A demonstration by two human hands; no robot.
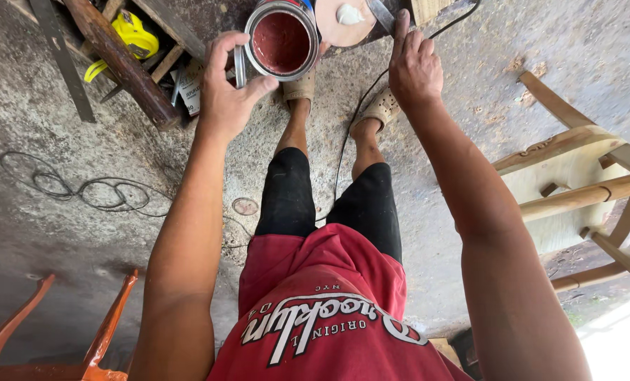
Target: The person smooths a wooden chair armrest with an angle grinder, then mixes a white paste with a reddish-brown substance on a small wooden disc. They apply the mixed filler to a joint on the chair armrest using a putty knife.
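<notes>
A: Where is the round metal tin of dark red paint?

B: At the far edge of the scene, just above the person's sandalled feet, open at the top. The left hand is beside it on the left, thumb and fingers bent into a loose curl; the thumb tip sits near the tin's lower rim, and a thin metal strip stands between hand and tin. I cannot tell whether the fingers actually pinch that strip.

A: And the other hand?

B: The right hand reaches far to the right of the tin, fingers extended together against a flat metal blade next to a pale round lid with a white blob on it.

A: Around them?

B: A black cable runs over the concrete floor. An unfinished pale wooden chair stands on the right, orange-painted chair legs near left, and a yellow tape measure lies far left among dark wooden planks.
</notes>
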